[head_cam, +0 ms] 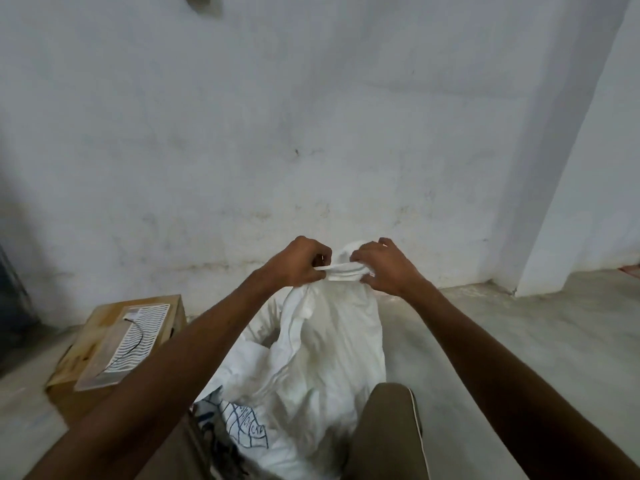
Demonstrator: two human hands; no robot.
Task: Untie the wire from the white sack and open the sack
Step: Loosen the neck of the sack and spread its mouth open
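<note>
The left hand (298, 262) pinches a flat white strip at the bunched neck of the white sack (325, 344), the right hand (382, 266) grips that neck from the other side; no wire shows there — the sack, right of the wooden box (114, 344), looks still closed, so opening remains.

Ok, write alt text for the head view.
Both hands work at the bunched neck of a white sack: the left hand pinches it, the right hand grips it. A wooden box sits on the floor to the left.
</note>
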